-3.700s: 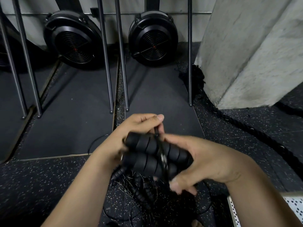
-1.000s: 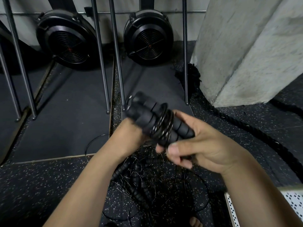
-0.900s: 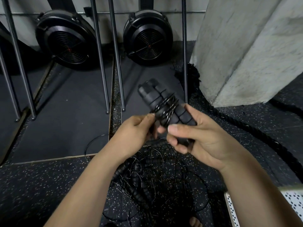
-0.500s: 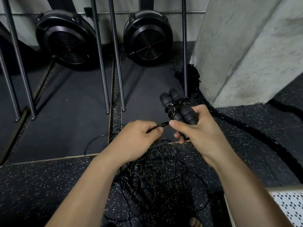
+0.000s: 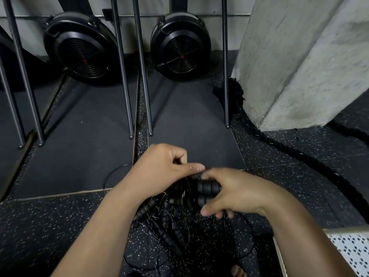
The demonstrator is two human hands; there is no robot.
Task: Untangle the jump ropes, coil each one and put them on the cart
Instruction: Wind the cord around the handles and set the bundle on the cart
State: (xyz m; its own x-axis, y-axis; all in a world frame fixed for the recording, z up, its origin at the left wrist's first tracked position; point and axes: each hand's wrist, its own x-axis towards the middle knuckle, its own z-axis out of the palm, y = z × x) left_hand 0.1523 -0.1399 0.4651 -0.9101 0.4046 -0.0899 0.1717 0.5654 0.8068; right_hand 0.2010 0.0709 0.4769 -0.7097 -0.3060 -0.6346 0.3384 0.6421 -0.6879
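Left hand (image 5: 165, 168): at 6 o'clock, just above the frame's middle-bottom. The fingers are curled tight into the palm and the thumb lies straight, pointing to 3 o'clock, with its tip at the end of the foam handles. Whether a cord sits inside the fist cannot be told.
Right hand (image 5: 235, 193): just beside the left, on its 4 o'clock side. Thumb and fingers are wrapped round the foam handles from the right, clamped on them, with the fingertips showing below.
Foam handles (image 5: 207, 189): two black ribbed cylinders of soft matte foam, lying side by side in the right hand with their blunt ends facing 9 o'clock.
Jump rope tangle (image 5: 175, 234): on the floor at 6 o'clock, under both hands. It is made of thin glossy black cords in loose loops, with more ribbed handles lying among them.
Cart (image 5: 355, 254): at 4 o'clock, only a white perforated corner with a pale rim.
Floor (image 5: 40, 226): black rubber with white speckles.
Mats (image 5: 83, 146): smooth, dark and flat, at 10 to 12 o'clock.
Fan housings (image 5: 81, 47): two round black units with spiral grilles, at 11 and 12 o'clock.
Pillar (image 5: 299, 56): rough grey concrete at 2 o'clock, with a thick twisted black rope (image 5: 299, 156) skirting its base.
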